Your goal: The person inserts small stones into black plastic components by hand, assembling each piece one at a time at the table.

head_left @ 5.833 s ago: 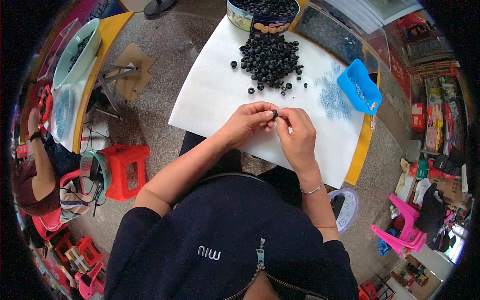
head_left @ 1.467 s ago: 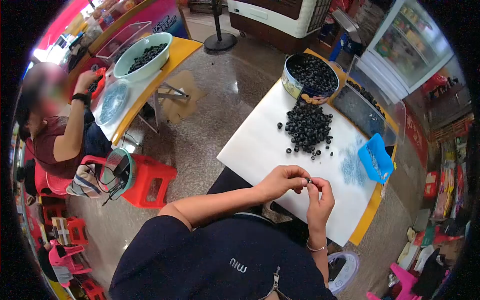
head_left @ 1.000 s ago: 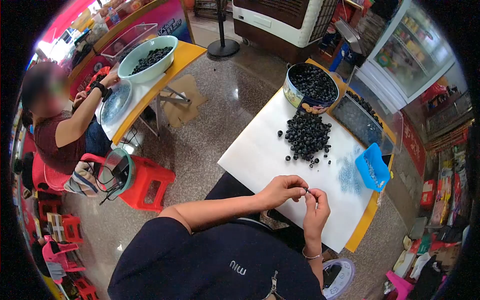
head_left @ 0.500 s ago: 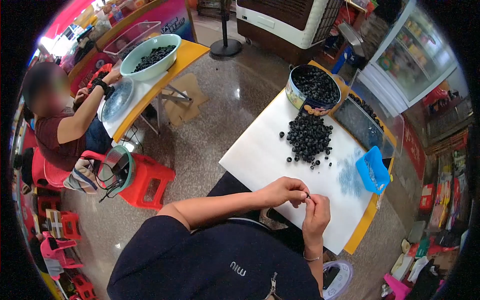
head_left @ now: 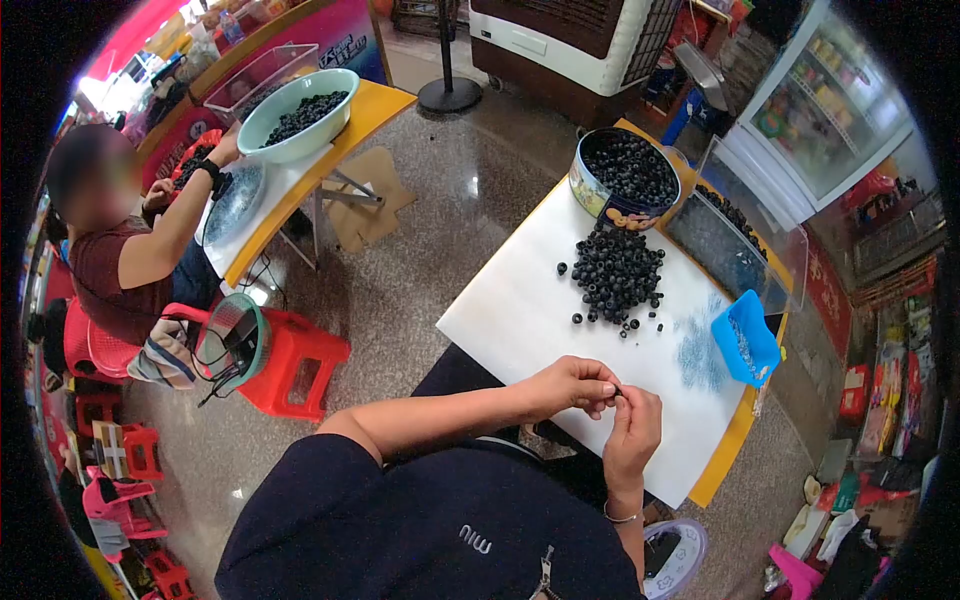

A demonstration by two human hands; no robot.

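Observation:
Over the near edge of the white-topped table, my left hand and my right hand meet fingertip to fingertip. Both are closed in a pinch on a small black part, which the fingers mostly cover. Beyond them lies a loose pile of similar black ring-like parts, a few strays at its near side. A round printed tin full of these parts stands behind the pile. On the right, a blue plastic container holds small pale bits, beside a dusty blue-grey smear on the white surface.
A clear plastic bin with black parts stands at the table's far right. At left, another person works at a second table with a pale green basin of black parts. A red stool and an air cooler stand on the floor.
My hands stay together, with only a slight shift of the fingers around the black part. At the other table, the person's raised hand has moved slightly along the basin's side.

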